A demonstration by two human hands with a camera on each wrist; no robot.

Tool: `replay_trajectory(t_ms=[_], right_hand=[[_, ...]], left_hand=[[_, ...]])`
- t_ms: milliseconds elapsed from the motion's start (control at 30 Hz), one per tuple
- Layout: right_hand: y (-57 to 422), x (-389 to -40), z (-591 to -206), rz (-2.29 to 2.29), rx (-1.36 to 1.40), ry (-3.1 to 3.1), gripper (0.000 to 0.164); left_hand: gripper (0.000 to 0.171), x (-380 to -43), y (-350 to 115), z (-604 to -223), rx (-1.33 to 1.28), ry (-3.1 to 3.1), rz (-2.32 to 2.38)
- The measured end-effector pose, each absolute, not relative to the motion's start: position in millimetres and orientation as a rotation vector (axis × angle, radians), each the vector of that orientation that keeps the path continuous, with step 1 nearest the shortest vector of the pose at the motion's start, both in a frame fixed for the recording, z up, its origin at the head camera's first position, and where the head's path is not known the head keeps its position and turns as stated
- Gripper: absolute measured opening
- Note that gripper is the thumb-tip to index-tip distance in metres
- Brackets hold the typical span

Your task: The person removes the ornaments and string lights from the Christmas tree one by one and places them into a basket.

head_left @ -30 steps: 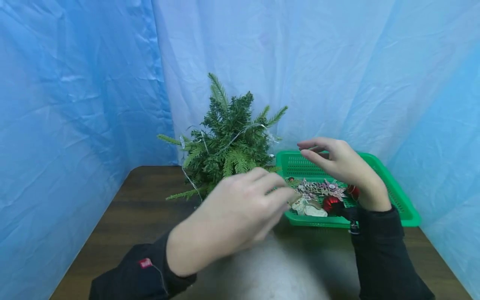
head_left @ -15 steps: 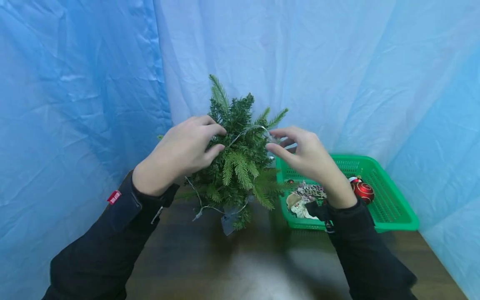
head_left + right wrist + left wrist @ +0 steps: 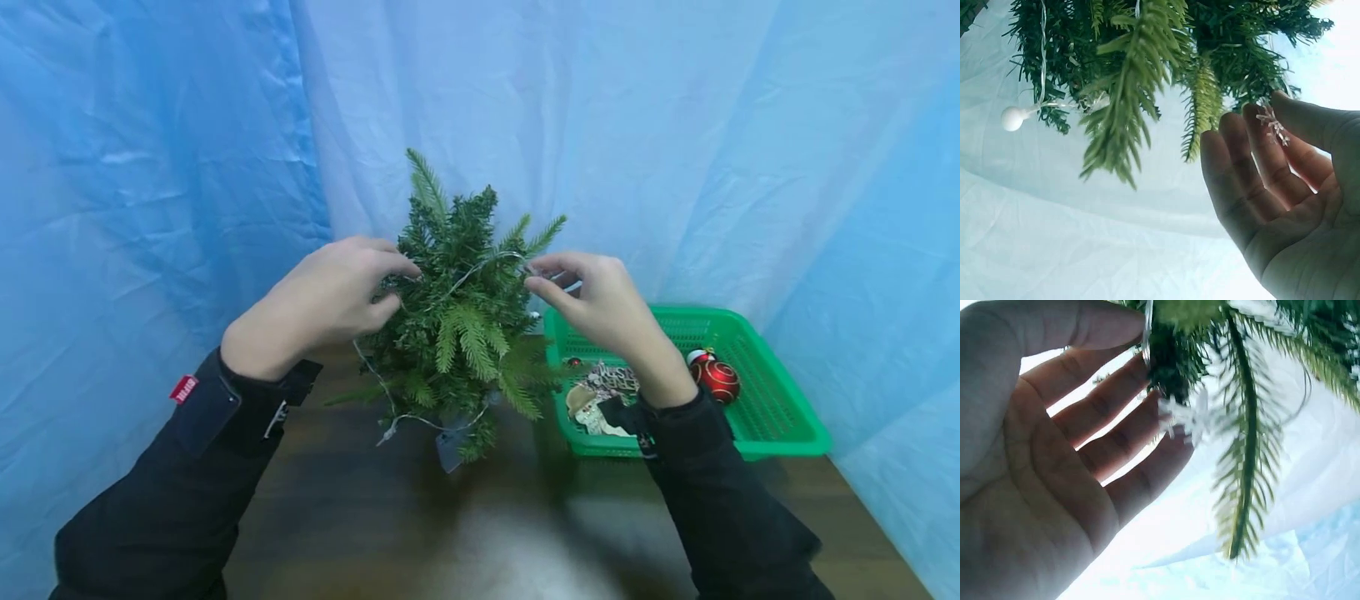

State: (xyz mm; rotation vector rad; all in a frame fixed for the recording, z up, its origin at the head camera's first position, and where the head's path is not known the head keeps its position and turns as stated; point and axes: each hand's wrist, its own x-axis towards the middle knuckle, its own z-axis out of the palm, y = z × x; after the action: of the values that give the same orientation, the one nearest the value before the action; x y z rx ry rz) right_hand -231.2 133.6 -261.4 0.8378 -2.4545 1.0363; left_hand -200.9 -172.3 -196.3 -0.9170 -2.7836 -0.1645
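A small green Christmas tree (image 3: pixel 472 342) stands on the table, wound with a clear wire string of lights (image 3: pixel 427 419). My left hand (image 3: pixel 315 296) is at the tree's left side among the branches, with a visible gap between thumb and index finger. In the left wrist view, its thumb and fingers are beside the wire, and a white snowflake light (image 3: pixel 1186 415) hangs near the fingertips. At the tree's right side, my right hand (image 3: pixel 600 300) pinches the string by a clear snowflake light (image 3: pixel 1272 127). Foliage hides part of the wire.
Right of the tree, a green plastic basket (image 3: pixel 798 417) holds a red bauble (image 3: pixel 718 381), a glittery lettered ornament (image 3: pixel 611 377) and a pale figure ornament (image 3: pixel 596 414). A small tag (image 3: pixel 450 450) hangs at the tree's front. Blue curtains (image 3: pixel 187 125) surround the brown table (image 3: pixel 360 525).
My left hand has moved left and away from me, from in front of the tree to its left side. My right hand has gone from above the basket to the string at the tree's right.
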Motion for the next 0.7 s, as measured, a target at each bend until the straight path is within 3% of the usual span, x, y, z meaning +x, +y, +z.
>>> replay_trajectory(t_ms=[167,400,700], right_hand=[[133,-231,-258,1.045,0.837,-2.478,0.031],[131,-227,-252,1.069,0.853,-2.431,0.029],[125,-214,-245,1.150,0.875,-2.341,0.027]], left_hand=[[0.041,-205,-181,-193,-0.892,-2.760,-0.186],[0.022,-205,-194,-190,-0.936,-2.570,-0.281],[0.024,-192,-221,-184,-0.721,-2.405,-0.332]])
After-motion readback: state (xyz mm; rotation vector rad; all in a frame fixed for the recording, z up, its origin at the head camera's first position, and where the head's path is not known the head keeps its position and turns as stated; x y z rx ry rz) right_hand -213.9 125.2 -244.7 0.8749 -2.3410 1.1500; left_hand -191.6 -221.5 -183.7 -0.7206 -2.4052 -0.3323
